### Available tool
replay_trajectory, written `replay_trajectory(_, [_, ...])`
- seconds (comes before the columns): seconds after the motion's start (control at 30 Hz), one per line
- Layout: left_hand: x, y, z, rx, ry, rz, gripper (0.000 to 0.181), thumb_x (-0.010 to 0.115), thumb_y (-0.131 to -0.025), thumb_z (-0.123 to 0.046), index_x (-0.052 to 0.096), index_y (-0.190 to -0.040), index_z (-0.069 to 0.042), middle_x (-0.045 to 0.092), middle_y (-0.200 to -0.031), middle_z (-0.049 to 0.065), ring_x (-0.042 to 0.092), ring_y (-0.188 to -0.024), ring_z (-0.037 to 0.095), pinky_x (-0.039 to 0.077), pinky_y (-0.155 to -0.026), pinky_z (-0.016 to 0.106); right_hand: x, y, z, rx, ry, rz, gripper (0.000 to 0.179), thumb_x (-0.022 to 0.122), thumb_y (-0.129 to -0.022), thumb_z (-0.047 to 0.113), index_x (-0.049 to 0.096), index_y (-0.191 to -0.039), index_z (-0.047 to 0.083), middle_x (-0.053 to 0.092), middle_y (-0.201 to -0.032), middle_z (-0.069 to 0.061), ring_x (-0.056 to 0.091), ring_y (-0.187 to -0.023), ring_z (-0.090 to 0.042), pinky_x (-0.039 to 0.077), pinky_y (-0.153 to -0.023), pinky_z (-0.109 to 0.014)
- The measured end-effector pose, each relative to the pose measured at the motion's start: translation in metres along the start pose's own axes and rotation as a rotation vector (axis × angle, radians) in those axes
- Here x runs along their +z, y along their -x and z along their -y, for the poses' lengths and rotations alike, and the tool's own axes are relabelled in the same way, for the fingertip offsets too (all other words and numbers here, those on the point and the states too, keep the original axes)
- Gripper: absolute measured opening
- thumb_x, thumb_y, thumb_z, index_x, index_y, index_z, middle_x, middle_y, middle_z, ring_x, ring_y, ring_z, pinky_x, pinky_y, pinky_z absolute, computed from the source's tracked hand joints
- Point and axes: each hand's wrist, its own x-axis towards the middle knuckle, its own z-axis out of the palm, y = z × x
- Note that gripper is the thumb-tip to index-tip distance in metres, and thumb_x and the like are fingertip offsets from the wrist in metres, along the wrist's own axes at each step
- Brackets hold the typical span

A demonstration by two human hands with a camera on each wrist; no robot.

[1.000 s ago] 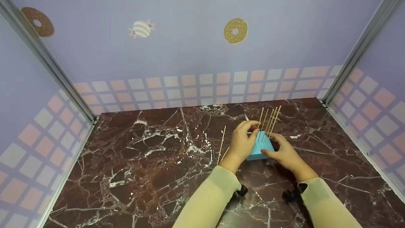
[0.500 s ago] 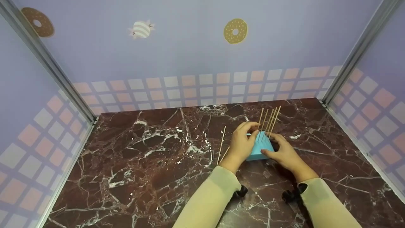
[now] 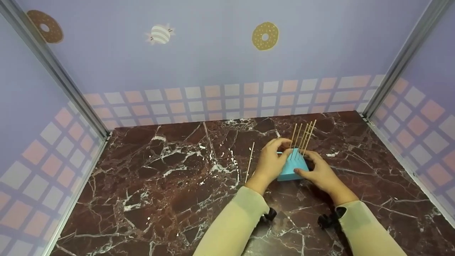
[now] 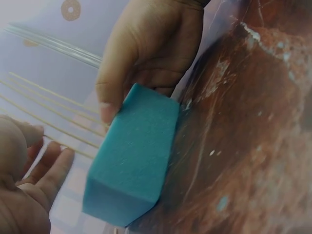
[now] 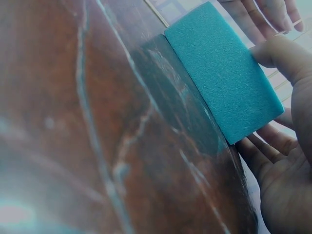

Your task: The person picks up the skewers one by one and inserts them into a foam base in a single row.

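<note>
A light blue foam block point(image 3: 293, 170) sits on the marbled table, with several thin wooden skewers point(image 3: 308, 134) standing upright in its top, leaning slightly right. My right hand point(image 3: 320, 174) grips the block's right side, its thumb on the near top edge. That thumb and the curled fingers also show in the right wrist view. At the block's far left, my left hand point(image 3: 273, 160) pinches the leftmost skewer point(image 3: 294, 133) low down. In the left wrist view, the left fingers point(image 4: 58, 170) meet around that skewer beside the block. Where its lower tip enters the foam is hidden.
A loose skewer point(image 3: 250, 161) lies on the table point(image 3: 170, 199) left of my left hand. Patterned lilac panels point(image 3: 213, 64) wall in the back and both sides, with metal posts point(image 3: 398, 60) at the corners.
The pinched skewer's top sits slightly lower against its neighbours, and the left thumb has dropped a little. A second loose skewer by the left wrist is now nearly hidden. My right hand keeps its hold.
</note>
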Motion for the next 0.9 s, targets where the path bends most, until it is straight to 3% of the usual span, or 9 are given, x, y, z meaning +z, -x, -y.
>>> replay_trajectory(0.2, [-0.023,0.002,-0.007,-0.037,0.003,0.042,0.027,0.074,-0.11,-0.013,0.077,-0.137,-0.014,0.074,-0.126,0.004,0.074,-0.123,0.019,0.062,-0.103,0.02,0.001,0.002,-0.001,0.01,0.003,0.0,0.083,0.082,-0.105,0.029,0.043,-0.171,0.001,0.045,-0.166,-0.031,0.053,-0.153,-0.053,0.052,-0.119,-0.065])
replay_trajectory(0.43, [-0.068,0.0,-0.015,-0.039,-0.013,-0.034,0.02,0.074,-0.109,-0.014,0.08,-0.127,-0.011,0.076,-0.124,0.005,0.071,-0.111,0.013,0.063,-0.102,0.028,-0.002,0.002,0.003,-0.003,-0.001,0.009,0.08,0.082,-0.105,0.028,0.044,-0.171,0.003,0.044,-0.168,-0.031,0.046,-0.157,-0.055,0.045,-0.124,-0.073])
replay_trajectory(0.63, [-0.093,-0.003,0.001,-0.134,-0.074,-0.068,0.019,0.072,-0.109,-0.015,0.08,-0.126,-0.01,0.078,-0.123,0.007,0.072,-0.109,0.019,0.062,-0.099,0.038,-0.004,0.001,0.003,-0.003,0.017,0.021,0.081,0.081,-0.106,0.032,0.043,-0.172,0.005,0.041,-0.171,-0.028,0.041,-0.161,-0.055,0.039,-0.128,-0.077])
replay_trajectory(0.9, [-0.101,-0.001,0.03,-0.27,-0.181,-0.074,0.021,0.071,-0.109,-0.015,0.079,-0.126,-0.007,0.081,-0.123,0.011,0.074,-0.106,0.025,0.063,-0.099,0.044,-0.002,0.003,0.001,-0.017,0.04,0.017,0.078,0.079,-0.108,0.034,0.044,-0.172,0.006,0.041,-0.172,-0.028,0.039,-0.162,-0.055,0.034,-0.129,-0.081])
